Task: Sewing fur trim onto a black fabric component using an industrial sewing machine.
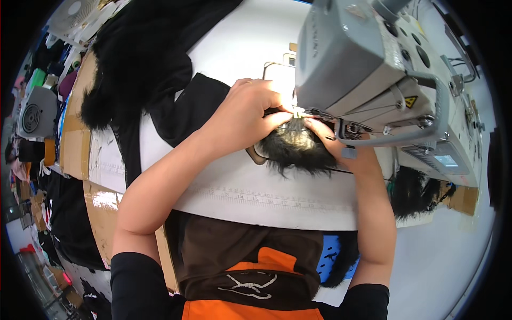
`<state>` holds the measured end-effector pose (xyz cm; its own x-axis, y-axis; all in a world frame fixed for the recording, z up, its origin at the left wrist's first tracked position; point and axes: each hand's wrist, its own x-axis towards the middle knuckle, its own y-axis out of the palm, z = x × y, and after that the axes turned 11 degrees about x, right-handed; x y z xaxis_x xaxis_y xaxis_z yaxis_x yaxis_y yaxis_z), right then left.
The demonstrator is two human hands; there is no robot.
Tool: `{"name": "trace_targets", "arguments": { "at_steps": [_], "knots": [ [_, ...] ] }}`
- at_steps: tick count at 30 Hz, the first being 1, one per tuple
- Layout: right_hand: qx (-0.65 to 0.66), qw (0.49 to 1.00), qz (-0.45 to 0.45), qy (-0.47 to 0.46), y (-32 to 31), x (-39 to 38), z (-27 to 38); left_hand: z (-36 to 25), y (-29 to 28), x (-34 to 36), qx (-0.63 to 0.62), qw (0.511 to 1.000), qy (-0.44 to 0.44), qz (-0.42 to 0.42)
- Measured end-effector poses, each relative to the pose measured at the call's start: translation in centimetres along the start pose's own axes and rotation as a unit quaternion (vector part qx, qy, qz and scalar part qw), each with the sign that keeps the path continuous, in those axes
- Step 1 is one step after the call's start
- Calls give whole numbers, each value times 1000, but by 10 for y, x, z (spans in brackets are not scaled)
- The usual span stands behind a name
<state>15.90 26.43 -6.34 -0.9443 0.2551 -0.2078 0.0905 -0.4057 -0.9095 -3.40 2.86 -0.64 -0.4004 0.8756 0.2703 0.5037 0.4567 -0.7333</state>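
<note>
Pinching black fur piece [294,153] at six o'clock from presser foot [297,112] with left hand [250,110] at nine, touching it with right hand [337,145] at four, with grip unclear, apparently to steady its edge.

The sleeves [136,280] are short and black; the apron [210,250] is dark brown, with orange parts [250,310] and one white drawing [249,285] made of curved lines.

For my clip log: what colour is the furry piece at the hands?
Mostly black; the furry piece shows best in the head view.
</note>
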Motion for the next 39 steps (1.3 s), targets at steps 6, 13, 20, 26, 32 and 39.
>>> {"name": "trace_targets", "arguments": {
  "at_steps": [6, 13, 20, 26, 32, 39],
  "knots": [
    [141, 984, -75, -82, -24, -10, 24, 5, 1, -1, -4, 1000, 8, -10],
    [185, 968, -107, -133, -24, -9, 26, 4, 2, -2, 24, 1000, -7, 3],
    [237, 944, -176, -150, -22, 0, 40, 7, 4, -3, 15, 1000, -11, 2],
    [196, 947, -185, -177, -19, 7, 33, 5, 3, -1, 13, 1000, -16, 14],
    [-6, 950, -213, -228, -18, -2, 27, 7, 4, -3, -7, 1000, -11, 2],
    [190, 966, -121, -123, -37, -13, 63, 2, 7, -8, 68, 994, 20, -88]
  ]
}}
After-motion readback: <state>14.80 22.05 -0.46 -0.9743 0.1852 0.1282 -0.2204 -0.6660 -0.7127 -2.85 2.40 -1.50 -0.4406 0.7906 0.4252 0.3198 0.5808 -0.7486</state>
